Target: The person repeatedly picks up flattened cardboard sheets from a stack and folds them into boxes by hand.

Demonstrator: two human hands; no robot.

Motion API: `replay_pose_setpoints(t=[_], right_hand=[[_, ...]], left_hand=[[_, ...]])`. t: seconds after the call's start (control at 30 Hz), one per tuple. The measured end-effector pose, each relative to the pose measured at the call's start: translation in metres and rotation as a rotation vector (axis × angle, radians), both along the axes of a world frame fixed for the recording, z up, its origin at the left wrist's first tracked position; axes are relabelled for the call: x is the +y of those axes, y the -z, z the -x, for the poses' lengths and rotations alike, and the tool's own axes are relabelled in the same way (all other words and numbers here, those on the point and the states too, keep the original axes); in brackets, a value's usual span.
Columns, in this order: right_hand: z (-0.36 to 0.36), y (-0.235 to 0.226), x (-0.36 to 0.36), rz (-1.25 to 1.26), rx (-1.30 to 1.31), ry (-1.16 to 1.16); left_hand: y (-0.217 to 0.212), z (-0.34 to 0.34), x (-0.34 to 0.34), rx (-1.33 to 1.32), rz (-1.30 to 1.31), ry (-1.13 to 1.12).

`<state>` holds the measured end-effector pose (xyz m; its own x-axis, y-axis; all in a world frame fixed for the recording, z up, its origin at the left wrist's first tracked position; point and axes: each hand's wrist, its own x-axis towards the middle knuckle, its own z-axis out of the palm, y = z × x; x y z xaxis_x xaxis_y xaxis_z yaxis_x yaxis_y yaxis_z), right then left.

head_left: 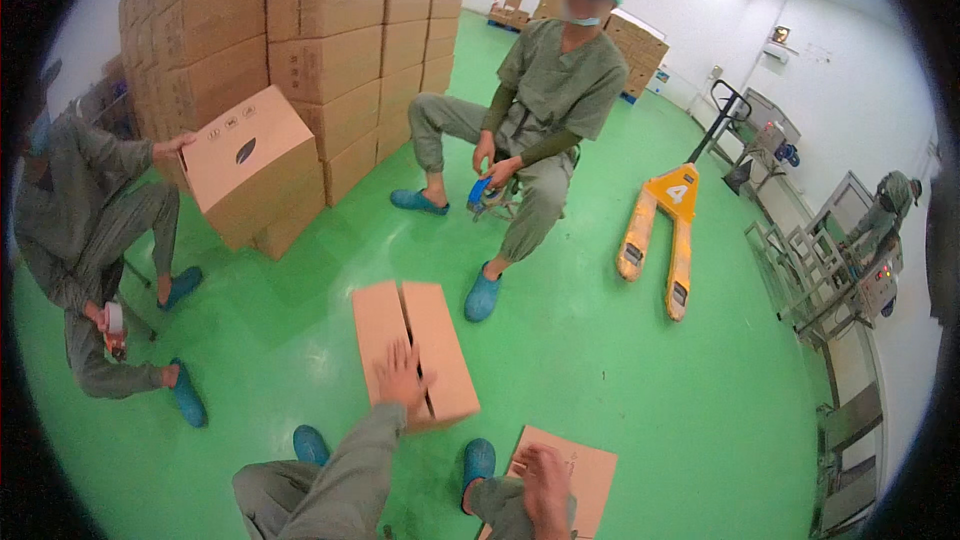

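The box (440,340) is placed right under the spread left hand (402,377); the right hand (545,485) is held apart, its grip unclear. Likely light and stiff, the box is best held underneath.

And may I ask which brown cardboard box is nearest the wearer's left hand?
The brown cardboard box with a gapped top, under that left hand; the stacked boxes and tilted one are farther away.
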<state>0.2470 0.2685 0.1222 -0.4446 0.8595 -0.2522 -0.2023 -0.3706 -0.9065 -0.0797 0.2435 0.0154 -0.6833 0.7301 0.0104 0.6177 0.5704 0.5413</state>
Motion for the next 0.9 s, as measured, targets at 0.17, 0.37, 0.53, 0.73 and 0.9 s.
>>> replay_pose_setpoints(t=[0.17, 0.37, 0.53, 0.73, 0.9], right_hand=[[-0.156, 0.048, 0.029, -0.083, -0.323, 0.353], [-0.258, 0.256, -0.035, 0.743, -0.350, 0.549], [-0.265, 0.324, -0.103, 1.012, -0.350, 0.554], [-0.249, 0.331, -0.113, 1.098, -0.275, 0.602], [-0.245, 0.341, -0.112, 1.108, -0.241, 0.638]], left_hand=[[-0.069, 0.078, 0.068, 0.204, -0.259, 0.027], [-0.049, 0.075, -0.087, 0.438, 0.256, 0.336], [-0.021, 0.099, -0.316, -0.307, 1.332, 0.050], [-0.038, 0.073, -0.404, -0.158, 1.212, -0.153], [-0.058, 0.063, -0.388, -0.093, 1.171, -0.201]])
